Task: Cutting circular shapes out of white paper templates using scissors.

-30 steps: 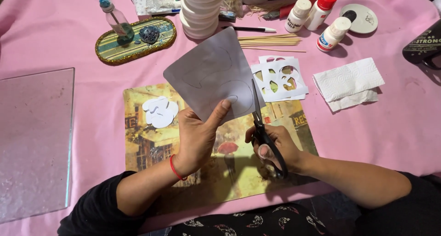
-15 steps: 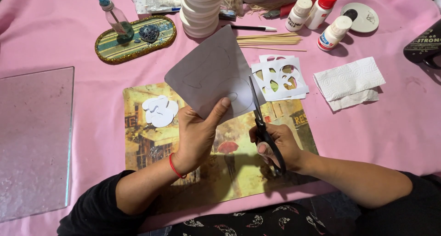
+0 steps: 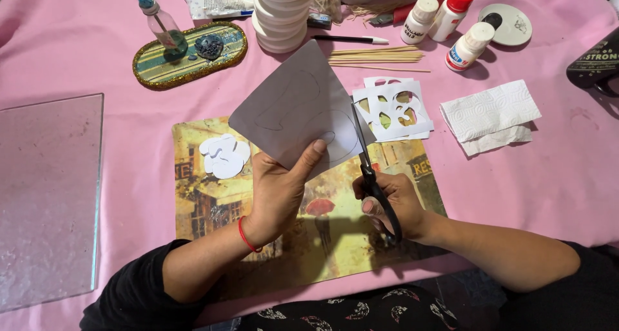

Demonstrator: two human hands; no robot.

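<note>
Two hands over printed picture mat [image 3: 213, 202]; left hand [image 3: 278, 192] pinching grey paper sheet [image 3: 296, 108]; right hand [image 3: 394, 203] gripping black scissors [image 3: 371, 170], blades at sheet's edge.

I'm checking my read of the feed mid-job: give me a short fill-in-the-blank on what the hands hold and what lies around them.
1. The left hand holds a sheet of ____ paper.
2. The right hand works black ____ at the sheet's right edge.
3. The white cut-outs lie on a ____ print.
4. The glass pane lies to the ____ of the print.

Missing words: grey; scissors; street-scene; left
</note>
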